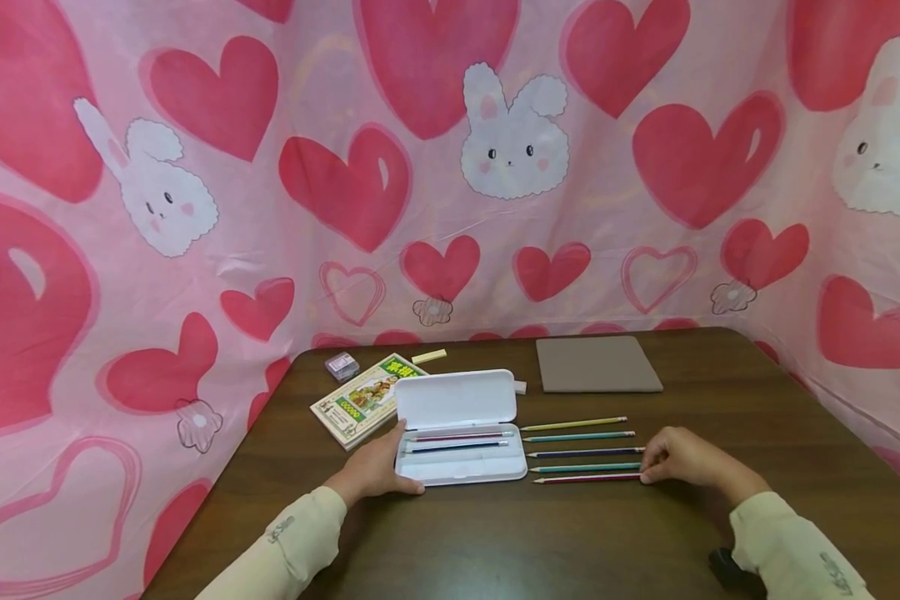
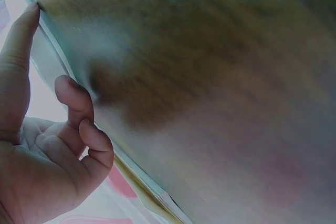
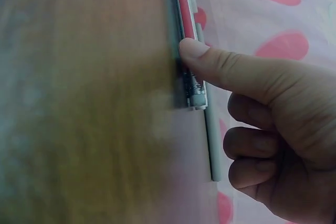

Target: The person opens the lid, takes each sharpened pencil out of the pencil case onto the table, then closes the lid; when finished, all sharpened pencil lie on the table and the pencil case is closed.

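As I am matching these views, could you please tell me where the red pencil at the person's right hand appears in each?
Head: right of centre, low; the red pencil is the row's nearest, its end at the right hand.
Left wrist: not in it.
Right wrist: upper middle, running down from the top edge.
Shared landmark: the brown tabletop.

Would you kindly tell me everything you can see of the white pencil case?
The white pencil case is a shallow box with rounded corners, smooth and plastic-looking. It lies open on the brown table, its lid raised along the far edge. A reddish pencil and a dark blue pencil lie inside. The left hand holds its left end.
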`<state>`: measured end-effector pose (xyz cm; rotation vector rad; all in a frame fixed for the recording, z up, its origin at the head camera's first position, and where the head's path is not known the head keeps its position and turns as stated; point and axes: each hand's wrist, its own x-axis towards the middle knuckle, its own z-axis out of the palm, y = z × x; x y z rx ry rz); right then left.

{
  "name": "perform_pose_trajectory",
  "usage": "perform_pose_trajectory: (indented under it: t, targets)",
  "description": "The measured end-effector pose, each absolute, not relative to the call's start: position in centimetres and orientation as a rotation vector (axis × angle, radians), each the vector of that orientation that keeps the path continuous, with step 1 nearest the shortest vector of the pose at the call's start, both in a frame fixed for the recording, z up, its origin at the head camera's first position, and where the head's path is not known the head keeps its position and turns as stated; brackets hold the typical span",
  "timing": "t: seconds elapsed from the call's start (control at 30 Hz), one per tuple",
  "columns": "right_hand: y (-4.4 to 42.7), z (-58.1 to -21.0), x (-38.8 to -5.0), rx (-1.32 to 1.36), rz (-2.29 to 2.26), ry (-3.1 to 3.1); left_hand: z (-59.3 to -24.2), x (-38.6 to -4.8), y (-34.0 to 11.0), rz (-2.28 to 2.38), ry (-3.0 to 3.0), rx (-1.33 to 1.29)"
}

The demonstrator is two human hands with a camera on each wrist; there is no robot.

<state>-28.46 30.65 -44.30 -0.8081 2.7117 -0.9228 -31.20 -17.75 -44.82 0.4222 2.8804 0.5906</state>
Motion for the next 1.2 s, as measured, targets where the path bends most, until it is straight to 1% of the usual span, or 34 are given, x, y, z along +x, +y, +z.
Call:
perform_pose_trajectory:
  t: [0.27, 0.67, 0.87, 1.2]
  targets:
    - [30.6, -44.4, -28.3, -0.755, -0.888, 2.726, -45.0, -31.3, -17.8, 0.594, 2.885, 0.426]
    - [30.3, -43.8, -28.6, -0.873, -0.865, 2.760, -45.0, -31.2, -17.8, 0.594, 2.894, 0.432]
    - [28.4, -43.1, -29.5, -0.920, -0.858, 2.782, -44.9, -31.3, -17.8, 0.595, 2.903, 0.444]
    - [23.2, -43.0, -31.8, -0.928, -0.874, 2.821, -45.0, -31.2, -17.7, 0.589, 2.917, 0.475]
